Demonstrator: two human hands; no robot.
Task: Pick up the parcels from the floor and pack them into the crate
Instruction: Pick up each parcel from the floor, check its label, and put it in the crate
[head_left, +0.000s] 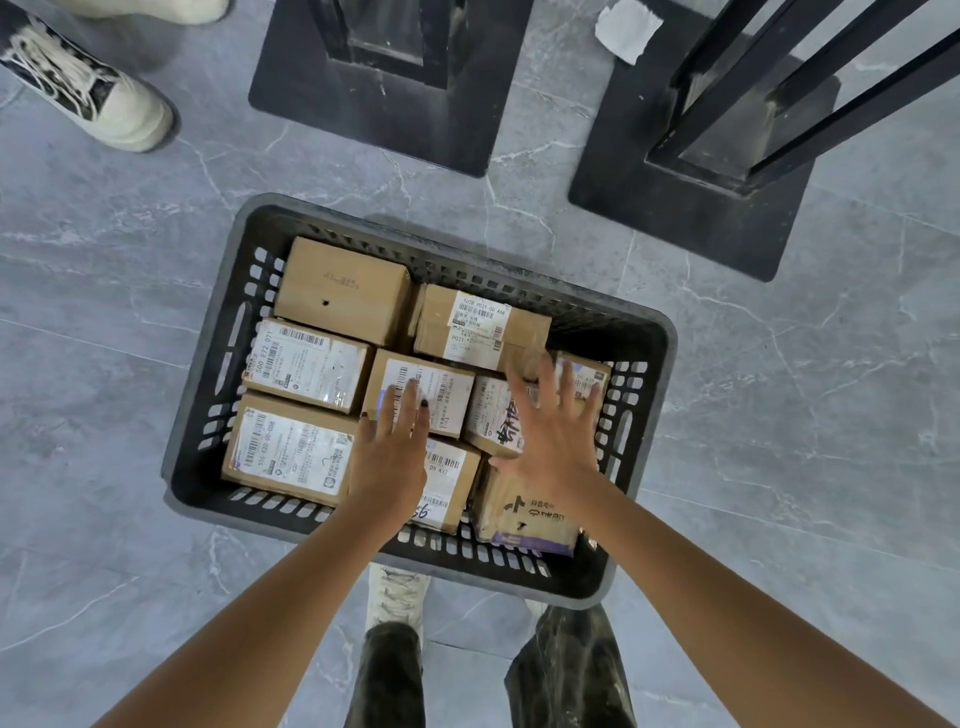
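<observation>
A dark grey plastic crate (644, 332), rectangular with rounded corners and slotted, perforated walls, is shown from above on a grey marble-patterned tile floor (805, 405). It is filled with brown cardboard parcels (306, 364) packed edge to edge, most bearing white printed labels with barcodes under glossy tape. A plain unlabelled box (343, 288) occupies the far left corner; a labelled box (480, 325) lies beside it. A creased box with purple tape and dark printed characters (524, 514) is wedged at the near right.

The left hand (387, 452) is laid flat, fingers extended and close together, on a central labelled box (441, 389). The right hand (553, 436) is spread wide, fingers apart, over the right-hand boxes; it is motion-blurred, and contact cannot be determined. Nothing is gripped by either hand.

2 flat black square metal bases (691, 213) with upright black posts stand beyond the crate. A pale shoe (111, 104) is seen at the upper left, and a white paper scrap (626, 31) at the top.
</observation>
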